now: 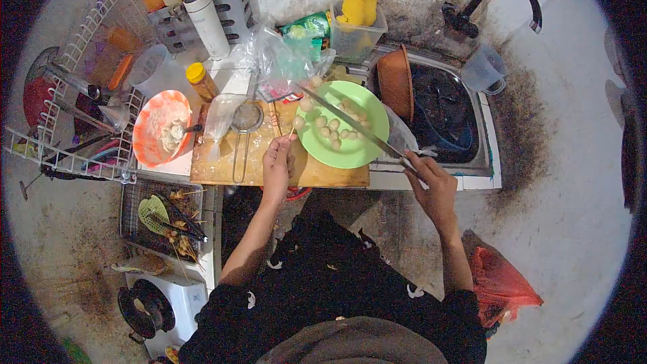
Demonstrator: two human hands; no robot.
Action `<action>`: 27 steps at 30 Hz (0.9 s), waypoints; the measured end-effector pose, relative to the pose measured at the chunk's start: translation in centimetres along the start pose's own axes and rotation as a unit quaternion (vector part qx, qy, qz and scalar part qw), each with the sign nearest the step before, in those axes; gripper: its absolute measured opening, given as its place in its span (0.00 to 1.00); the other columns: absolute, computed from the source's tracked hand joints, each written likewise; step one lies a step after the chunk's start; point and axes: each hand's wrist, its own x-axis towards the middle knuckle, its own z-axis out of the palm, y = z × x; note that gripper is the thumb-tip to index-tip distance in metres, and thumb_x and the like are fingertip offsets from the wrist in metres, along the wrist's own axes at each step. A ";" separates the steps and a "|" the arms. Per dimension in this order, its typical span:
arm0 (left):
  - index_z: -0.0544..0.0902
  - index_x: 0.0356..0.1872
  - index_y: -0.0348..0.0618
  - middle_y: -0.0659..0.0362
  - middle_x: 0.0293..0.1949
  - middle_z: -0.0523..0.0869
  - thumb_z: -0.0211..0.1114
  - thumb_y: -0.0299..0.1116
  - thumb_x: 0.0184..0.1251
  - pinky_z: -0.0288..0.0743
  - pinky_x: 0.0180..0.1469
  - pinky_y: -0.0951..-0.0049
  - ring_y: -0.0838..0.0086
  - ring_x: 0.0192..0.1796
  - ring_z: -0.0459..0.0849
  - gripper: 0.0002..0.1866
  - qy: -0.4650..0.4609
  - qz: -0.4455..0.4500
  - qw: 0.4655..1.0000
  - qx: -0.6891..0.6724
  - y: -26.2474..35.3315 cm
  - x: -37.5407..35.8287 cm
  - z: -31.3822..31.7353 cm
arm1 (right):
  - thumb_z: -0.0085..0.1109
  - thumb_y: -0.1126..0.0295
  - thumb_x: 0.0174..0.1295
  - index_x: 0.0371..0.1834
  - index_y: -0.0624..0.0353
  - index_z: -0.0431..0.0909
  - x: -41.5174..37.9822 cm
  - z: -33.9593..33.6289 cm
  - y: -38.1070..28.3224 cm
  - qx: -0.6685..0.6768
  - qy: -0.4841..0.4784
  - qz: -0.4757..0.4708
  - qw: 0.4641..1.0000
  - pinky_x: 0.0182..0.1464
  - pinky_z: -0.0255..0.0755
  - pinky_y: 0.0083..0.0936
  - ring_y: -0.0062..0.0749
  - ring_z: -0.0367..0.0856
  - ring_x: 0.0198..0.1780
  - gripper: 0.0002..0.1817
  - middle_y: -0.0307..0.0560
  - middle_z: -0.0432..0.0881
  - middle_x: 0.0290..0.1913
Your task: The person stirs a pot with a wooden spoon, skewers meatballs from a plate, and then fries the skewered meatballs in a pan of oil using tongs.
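Note:
My left hand (276, 160) is closed on a thin wooden skewer (292, 133) at the left rim of a green plate (344, 159). A pale meatball (299, 122) is at the skewer's upper end. Several more meatballs (335, 136) lie loose on the plate. My right hand (433, 185) is wrapped round the handle of a long knife (354, 123). Its blade slants up and left across the plate, over some of the meatballs, with the tip past the far left rim. The plate overlaps the right part of a wooden cutting board (313, 174).
Left on the board lies a strainer (247, 118), beside an orange-and-white bowl (143, 148) of pale paste. A plastic bag (269, 54) and a yellow-capped jar (202, 82) stand behind. The sink (480, 131) is at right; a tray (128, 209) with filled skewers sits lower left.

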 end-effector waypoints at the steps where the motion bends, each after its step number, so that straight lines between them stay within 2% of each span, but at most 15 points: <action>1: 0.73 0.41 0.42 0.73 0.13 0.58 0.46 0.38 0.67 0.46 0.15 0.86 0.90 0.13 0.53 0.12 -0.001 0.000 1.000 0.000 -0.1 0.0 -0.1 | 0.62 0.72 0.46 0.49 0.46 0.74 0.4 -0.3 0.0 -0.011 0.001 -0.003 1.000 0.27 0.69 0.23 0.30 0.77 0.27 0.23 0.40 0.77 0.29; 3: 0.74 0.40 0.42 0.73 0.13 0.58 0.47 0.38 0.67 0.45 0.15 0.86 0.90 0.13 0.52 0.12 0.000 0.040 0.999 0.003 -0.4 0.0 -0.3 | 0.62 0.73 0.46 0.49 0.46 0.74 0.7 -0.4 0.3 -0.022 0.002 -0.006 1.000 0.26 0.68 0.23 0.30 0.76 0.26 0.23 0.39 0.76 0.29; 11: 0.75 0.39 0.43 0.74 0.14 0.58 0.48 0.38 0.66 0.45 0.15 0.86 0.90 0.14 0.52 0.12 -0.007 0.025 1.000 -0.004 0.5 -0.6 -0.6 | 0.62 0.73 0.46 0.51 0.46 0.73 0.9 -0.2 0.7 -0.023 -0.001 -0.064 0.998 0.25 0.68 0.24 0.30 0.75 0.25 0.24 0.40 0.76 0.29; 27: 0.75 0.40 0.42 0.74 0.14 0.59 0.48 0.39 0.66 0.46 0.15 0.87 0.90 0.14 0.54 0.13 -0.023 0.045 0.999 0.016 0.8 -0.6 -0.7 | 0.62 0.72 0.45 0.50 0.48 0.73 0.3 -0.8 1.0 0.004 -0.043 -0.061 0.997 0.25 0.68 0.23 0.30 0.76 0.25 0.24 0.39 0.76 0.29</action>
